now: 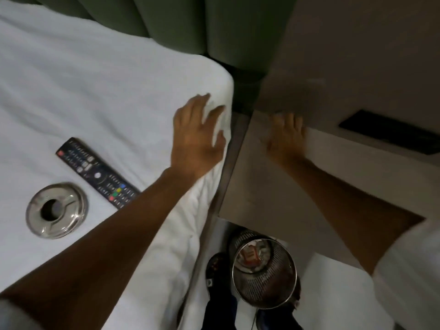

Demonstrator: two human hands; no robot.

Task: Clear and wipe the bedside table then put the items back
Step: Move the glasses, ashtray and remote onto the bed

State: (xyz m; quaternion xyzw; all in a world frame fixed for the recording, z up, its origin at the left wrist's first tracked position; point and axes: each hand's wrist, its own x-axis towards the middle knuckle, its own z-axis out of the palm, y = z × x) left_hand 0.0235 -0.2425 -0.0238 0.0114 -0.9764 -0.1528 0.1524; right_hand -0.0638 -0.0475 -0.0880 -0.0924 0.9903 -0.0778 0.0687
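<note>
The bedside table (257,186) has a bare beige top beside the bed. My right hand (285,136) lies flat on its far part near the wall, blurred, fingers stretched out; I see nothing under it. My left hand (197,136) rests with fingers spread on the white bed's (95,91) corner, holding nothing that I can make out. On the sheet to its left lie a black remote control (97,173) and a round metal ashtray (56,210), both apart from my hands.
A perforated metal bin (264,270) with some rubbish stands on the floor below the table's front edge, next to my dark shoes (217,277). A black panel (390,132) sits at the table's back right. A green padded headboard (214,25) rises behind the bed.
</note>
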